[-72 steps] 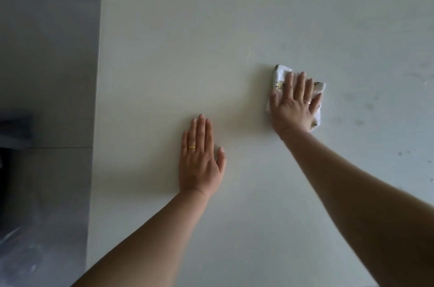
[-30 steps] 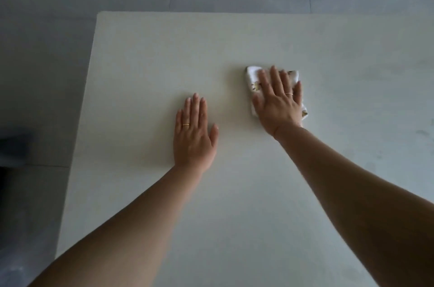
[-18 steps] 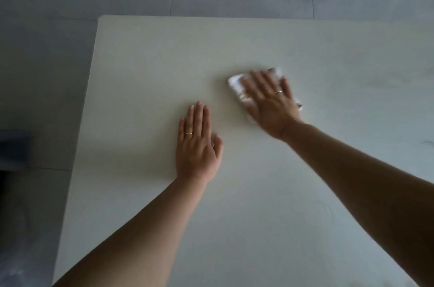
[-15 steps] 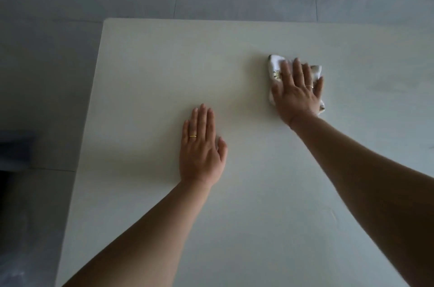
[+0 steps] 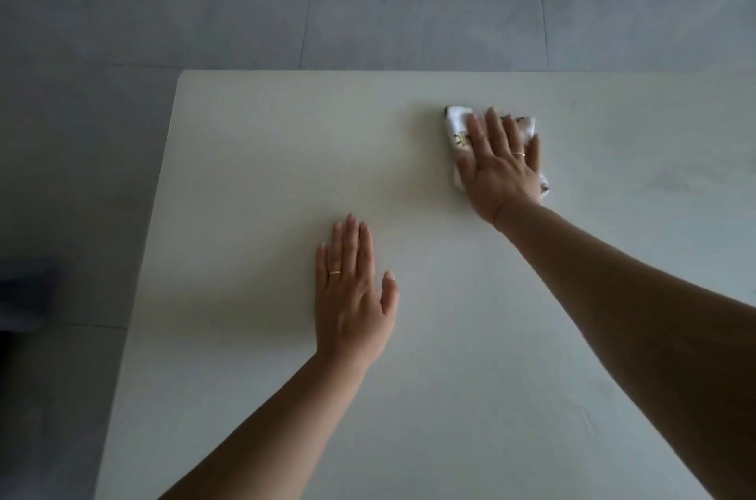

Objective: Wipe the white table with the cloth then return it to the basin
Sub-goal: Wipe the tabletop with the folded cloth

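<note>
Mid-wipe, judged from the layout. Right hand [image 5: 501,168] lies flat on the folded cloth [image 5: 458,131], fingers spread and pressing it down, not clamped round it. The cloth sits on the far centre-right part of the white bench [image 5: 253,172], near the far edge but not at it. Left hand [image 5: 354,295] rests palm-down on bare bench, fingers together, empty, well apart from the cloth. Faint smudges show to the right, so wiping likely isn't finished. Basin not in view; return step not yet done. Plenty of open surface left and near. Left edge and far edge drop to the floor [image 5: 245,16].
</note>
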`<state>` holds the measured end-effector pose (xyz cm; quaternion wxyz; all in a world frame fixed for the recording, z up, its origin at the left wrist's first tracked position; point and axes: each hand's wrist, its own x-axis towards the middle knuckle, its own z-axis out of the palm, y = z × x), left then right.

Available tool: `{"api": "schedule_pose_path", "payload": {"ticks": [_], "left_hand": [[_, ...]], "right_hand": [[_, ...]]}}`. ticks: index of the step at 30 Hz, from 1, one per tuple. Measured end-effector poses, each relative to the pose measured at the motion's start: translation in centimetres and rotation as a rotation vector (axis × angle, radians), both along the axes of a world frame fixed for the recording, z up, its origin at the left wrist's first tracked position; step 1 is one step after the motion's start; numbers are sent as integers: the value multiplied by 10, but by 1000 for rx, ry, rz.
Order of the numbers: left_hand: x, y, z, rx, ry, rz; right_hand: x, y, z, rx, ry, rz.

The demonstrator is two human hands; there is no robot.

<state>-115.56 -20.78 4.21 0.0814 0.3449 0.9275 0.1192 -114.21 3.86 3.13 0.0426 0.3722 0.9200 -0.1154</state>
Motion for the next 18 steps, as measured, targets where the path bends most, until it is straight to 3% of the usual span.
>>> {"api": "schedule_pose_path", "payload": {"ticks": [3, 7, 9, 11, 15, 18], "left_hand": [[-13, 30, 5, 53, 30, -7], [-38, 65, 2, 65, 44, -7], [-42, 67, -7, 26, 46, -32], [-42, 67, -14, 12, 51, -37], [-43, 68, -16, 6, 50, -29], [-42, 69, -12, -2, 39, -29]], "right_hand": [[-33, -29, -1, -41, 2, -170], [-51, -53, 1, -20, -1, 359], [-45, -22, 2, 56, 12, 490], [-39, 12, 0, 74, 17, 357], [-61, 19, -2, -18, 2, -129], [-96, -31, 0, -52, 33, 22]]}}
